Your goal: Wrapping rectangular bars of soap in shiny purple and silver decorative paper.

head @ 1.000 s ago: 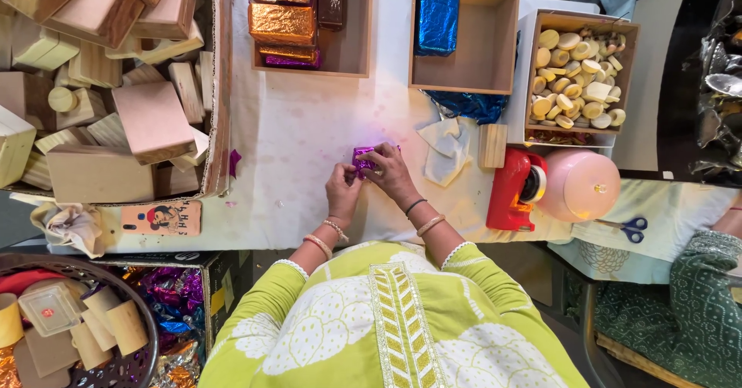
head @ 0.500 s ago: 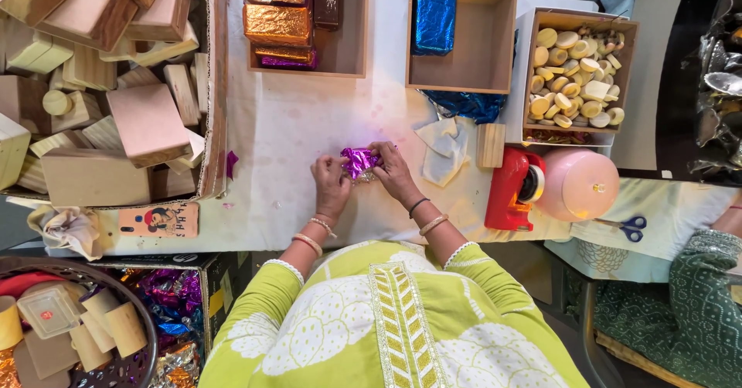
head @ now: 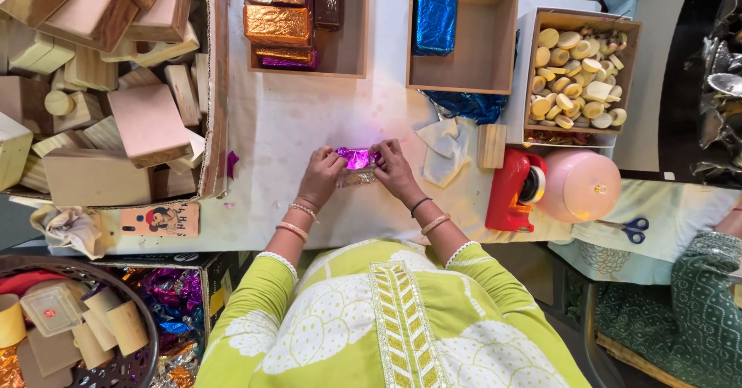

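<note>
- Purple shiny foil wraps a small block (head: pixel 357 159) lying on the white-covered table (head: pixel 294 125), near its front edge, between both hands.
- Left hand (head: pixel 322 175) has its fingers curled closed on the block's left end, pinching the foil.
- Right hand (head: pixel 394 168) grips the right end the same way, fingertips pressed to the wrapping.
- Just right of the hands lie a pale cloth (head: pixel 446 150), a small wooden block (head: pixel 491 145) and a red tape dispenser (head: pixel 515 190).
- Behind them stands a wooden box holding a blue foil packet (head: pixel 435 18).
</note>
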